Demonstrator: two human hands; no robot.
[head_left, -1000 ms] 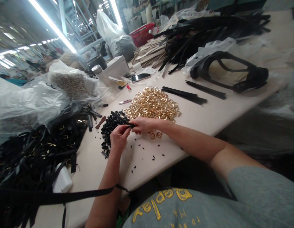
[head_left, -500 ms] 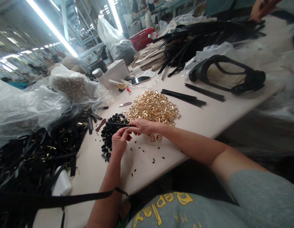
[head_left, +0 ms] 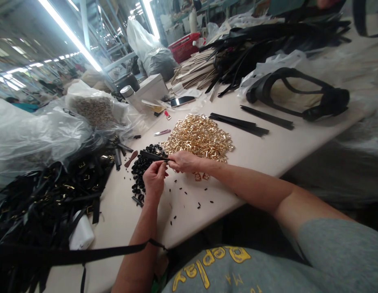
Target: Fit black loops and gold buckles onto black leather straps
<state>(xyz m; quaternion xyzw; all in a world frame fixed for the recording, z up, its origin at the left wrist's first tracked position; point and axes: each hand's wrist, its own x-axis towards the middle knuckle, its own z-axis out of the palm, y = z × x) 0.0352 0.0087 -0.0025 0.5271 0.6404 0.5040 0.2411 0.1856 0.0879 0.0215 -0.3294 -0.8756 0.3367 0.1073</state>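
Between my two hands is a black strap [head_left: 152, 156], whose free end points left over a heap of small black loops [head_left: 139, 171]. My left hand [head_left: 154, 175] pinches it from below, thumb and forefinger together. Close against it, my right hand [head_left: 183, 161] grips the strap's other end with curled fingers. What lies right at the fingertips is too small to make out. Behind my right hand rises a pile of gold buckles [head_left: 198, 136], and a few loose buckles [head_left: 201, 176] lie just under the wrist.
Finished-looking black straps with buckles [head_left: 54, 191] are heaped at the left. A brown-handled tool [head_left: 130, 158], thread snips [head_left: 162, 132] and a phone [head_left: 183, 101] lie around the piles. Black strips [head_left: 239, 124] and a black frame-like headgear [head_left: 299, 93] sit at the right. A co-worker's hand [head_left: 328, 3] shows top right.
The strap's free end swung down level, then tilted slightly up again as my fingers shifted on it. A co-worker's hand came in at top right and is now mostly out of frame.
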